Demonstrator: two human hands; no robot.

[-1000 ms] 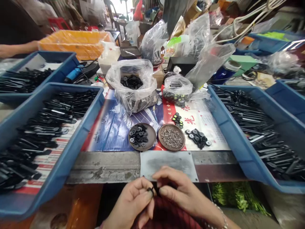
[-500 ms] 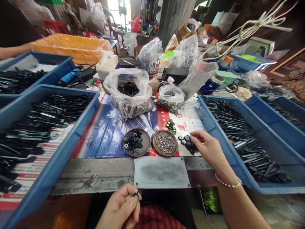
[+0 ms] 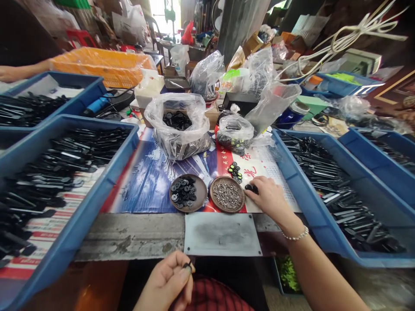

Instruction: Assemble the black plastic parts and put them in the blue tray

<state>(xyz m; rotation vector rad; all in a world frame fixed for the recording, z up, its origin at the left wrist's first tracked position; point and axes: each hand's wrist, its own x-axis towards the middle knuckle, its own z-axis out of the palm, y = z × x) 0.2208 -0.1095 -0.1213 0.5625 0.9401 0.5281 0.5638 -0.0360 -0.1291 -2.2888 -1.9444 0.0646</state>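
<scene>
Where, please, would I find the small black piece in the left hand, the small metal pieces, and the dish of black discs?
Small black piece [image 3: 187, 265]: head view, on its uncovered part.
Small metal pieces [image 3: 227, 195]: head view, middle of the pile.
Dish of black discs [image 3: 201, 193]: head view, bare right side.

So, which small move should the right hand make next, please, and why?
Perhaps the right hand should pick one of the small black parts: it partly covers them, while the left hand pinches a dark piece.
</scene>
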